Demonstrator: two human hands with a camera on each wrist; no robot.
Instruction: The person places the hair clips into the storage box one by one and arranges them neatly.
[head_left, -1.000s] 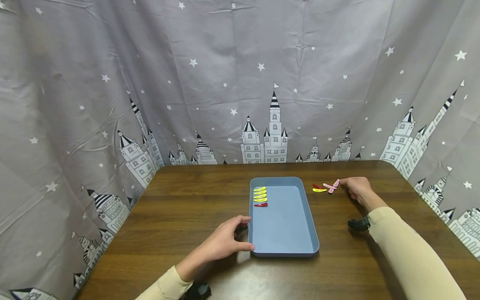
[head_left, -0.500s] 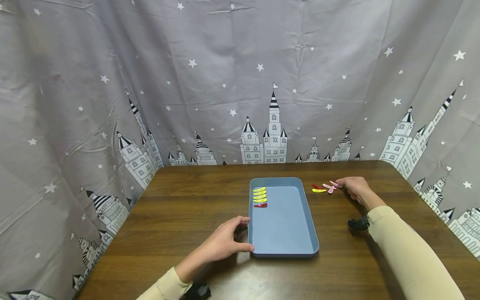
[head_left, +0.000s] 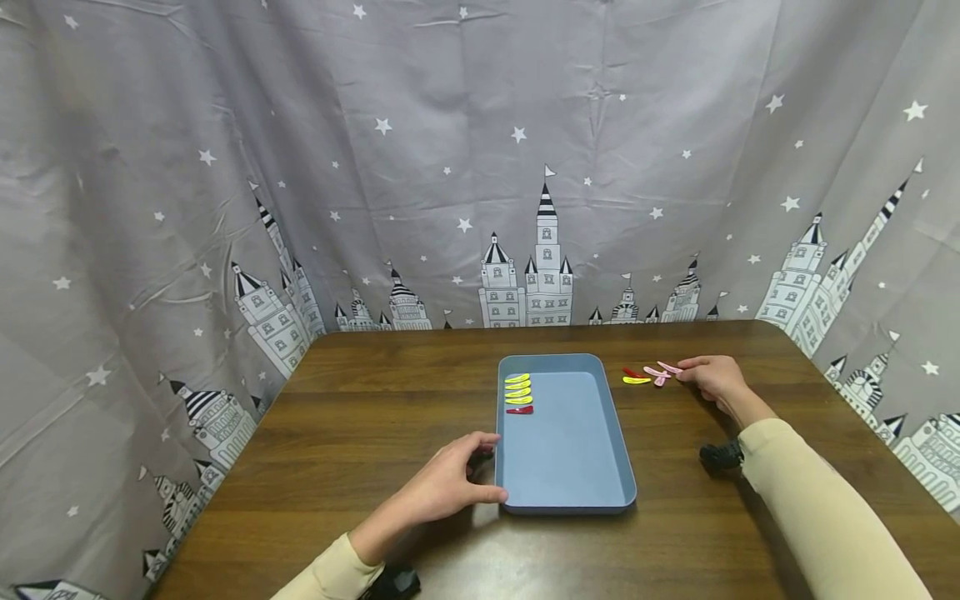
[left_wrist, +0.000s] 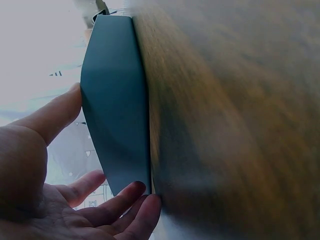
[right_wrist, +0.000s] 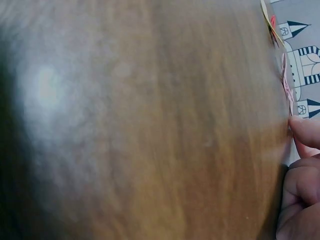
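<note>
A grey curtain [head_left: 420, 167], printed with white stars and black-and-white castles [head_left: 547, 283], hangs behind a brown wood-grain table [head_left: 375, 375]; on the table lies a shallow blue-grey rectangular tray [head_left: 570, 450], its long sides running away from the person; the cream sleeves [head_left: 821, 504] come in from the near edge, one at each side.

The left hand [head_left: 453, 479] is at the tray's left side, thumb and fingers spread well apart, the thumb at the rim near the front corner and other fingertips farther along the wall; it touches the tray without closing round it; the right hand [head_left: 716, 379] is over the table beyond the tray's right side, its outer fingers curled, thumb and index finger nearly together at the end of a pink snap hair clip [head_left: 667, 366]; whether they pinch that clip or only touch it, I cannot tell.

Two more pink clips [head_left: 652, 371] lie close by; just left of them are a loose red clip [head_left: 628, 371] and a loose yellow clip [head_left: 637, 381]; inside the tray, along its left wall toward the far end, four yellow clips [head_left: 518, 400] form a column, with one red clip [head_left: 519, 410] nearest the person.
</note>
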